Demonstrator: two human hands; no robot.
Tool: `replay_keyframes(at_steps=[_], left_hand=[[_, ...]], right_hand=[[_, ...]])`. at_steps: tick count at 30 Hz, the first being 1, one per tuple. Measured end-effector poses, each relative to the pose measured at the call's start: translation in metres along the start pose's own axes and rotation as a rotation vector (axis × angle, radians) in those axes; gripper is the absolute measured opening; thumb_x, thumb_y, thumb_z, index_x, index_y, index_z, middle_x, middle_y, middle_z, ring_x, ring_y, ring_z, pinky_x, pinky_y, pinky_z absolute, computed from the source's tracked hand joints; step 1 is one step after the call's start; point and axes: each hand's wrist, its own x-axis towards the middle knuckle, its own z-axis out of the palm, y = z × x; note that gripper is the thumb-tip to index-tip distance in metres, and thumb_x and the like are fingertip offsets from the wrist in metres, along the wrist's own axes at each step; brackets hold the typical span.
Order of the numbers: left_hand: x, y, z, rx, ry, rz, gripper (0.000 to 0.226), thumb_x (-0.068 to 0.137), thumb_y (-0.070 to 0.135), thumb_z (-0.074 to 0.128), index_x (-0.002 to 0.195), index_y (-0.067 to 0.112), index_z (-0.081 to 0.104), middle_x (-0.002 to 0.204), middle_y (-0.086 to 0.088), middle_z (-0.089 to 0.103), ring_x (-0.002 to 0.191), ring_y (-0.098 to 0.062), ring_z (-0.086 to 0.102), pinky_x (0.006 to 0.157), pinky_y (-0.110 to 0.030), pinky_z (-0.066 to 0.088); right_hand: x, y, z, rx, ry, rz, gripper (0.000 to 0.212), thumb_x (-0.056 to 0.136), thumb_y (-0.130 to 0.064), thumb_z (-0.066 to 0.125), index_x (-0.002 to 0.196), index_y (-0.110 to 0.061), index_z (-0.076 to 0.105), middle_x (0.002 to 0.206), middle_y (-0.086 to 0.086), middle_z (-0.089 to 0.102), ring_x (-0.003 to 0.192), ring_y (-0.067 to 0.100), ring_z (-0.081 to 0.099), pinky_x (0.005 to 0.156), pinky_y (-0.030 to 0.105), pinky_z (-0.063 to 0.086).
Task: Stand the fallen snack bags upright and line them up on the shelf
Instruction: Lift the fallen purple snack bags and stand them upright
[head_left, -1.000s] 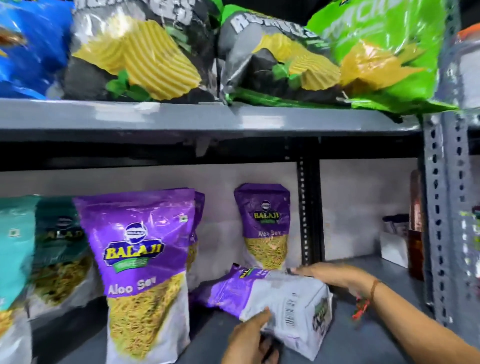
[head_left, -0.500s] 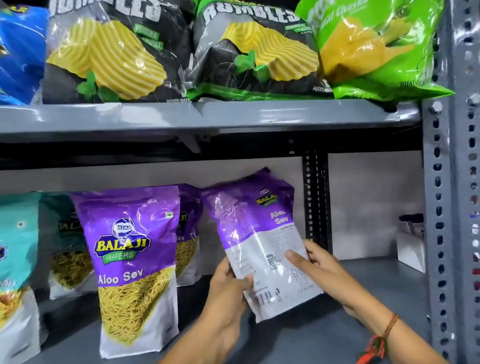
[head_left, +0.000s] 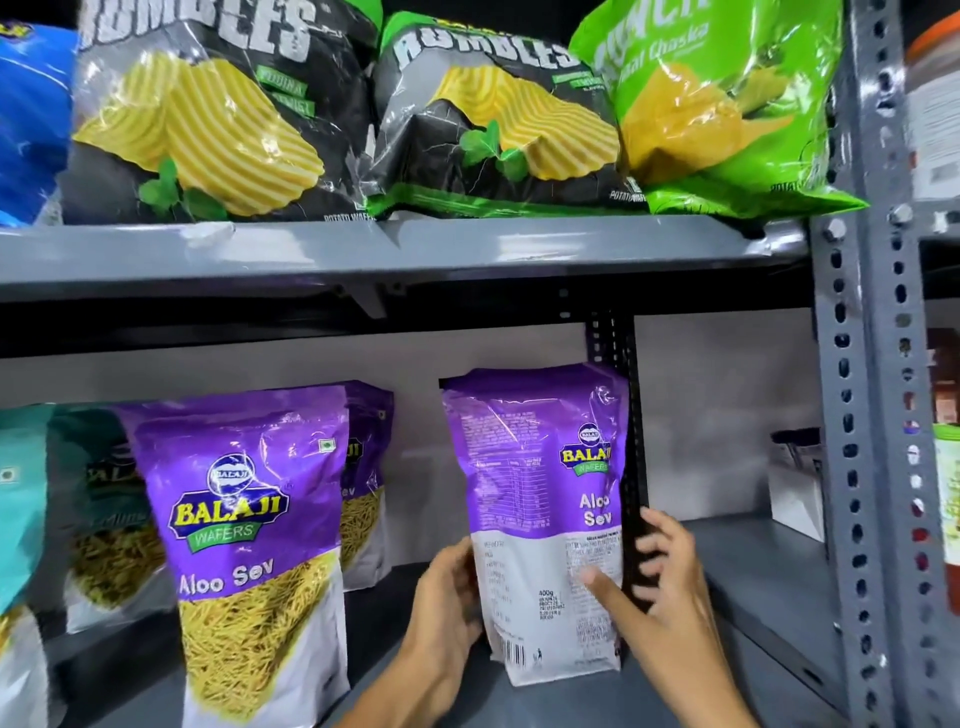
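A purple and white Aloo Sev bag (head_left: 540, 499) stands upright on the grey lower shelf (head_left: 753, 577), its back panel towards me. My left hand (head_left: 447, 603) grips its lower left edge. My right hand (head_left: 660, 587) holds its lower right side, with the thumb across the white panel. To the left, another purple Aloo Sev bag (head_left: 249, 545) stands upright facing front, with a second one (head_left: 366, 483) behind it.
Teal snack bags (head_left: 104, 514) stand at the far left of the lower shelf. Black and green chip bags (head_left: 493, 119) fill the upper shelf. A slotted grey upright (head_left: 872, 415) frames the right side, and a white box (head_left: 795, 493) sits at the back right.
The purple bag went from lying flat on the shelf to tilted in both hands, and now it stands upright on the shelf. Both hands stayed on it.
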Motion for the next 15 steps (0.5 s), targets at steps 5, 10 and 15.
replay_keyframes(at_steps=[5,10,15], left_hand=[[0.011,-0.009,-0.001,0.073,-0.005,-0.159,0.056,0.095,0.053,0.03,0.109,0.019,0.072,0.11,-0.01,0.076,0.102,-0.029,0.07,0.09,-0.042,0.053],[-0.003,-0.015,0.012,0.171,0.031,-0.121,0.032,0.092,0.034,0.047,0.087,0.012,0.07,0.075,-0.005,0.073,0.07,-0.02,0.068,0.061,-0.028,0.048],[-0.01,-0.024,0.021,0.225,0.01,-0.15,0.021,0.085,0.028,0.061,0.072,0.018,0.047,0.057,0.006,0.047,0.055,-0.011,0.045,0.056,-0.023,0.032]], right_hand=[[-0.032,-0.011,0.02,-0.118,-0.176,0.01,0.093,0.04,-0.064,0.071,0.124,-0.056,0.032,0.126,-0.022,0.031,0.118,0.008,0.039,0.111,0.033,0.034],[-0.023,-0.017,0.022,-0.194,-0.37,0.052,0.139,0.033,-0.088,0.064,0.148,-0.039,0.005,0.145,-0.024,0.013,0.138,0.001,0.016,0.109,0.018,0.017],[-0.007,0.001,0.014,-0.015,-0.243,0.09,0.087,0.056,-0.032,0.092,0.116,-0.054,0.032,0.121,-0.015,0.038,0.109,-0.024,0.04,0.1,0.019,0.031]])
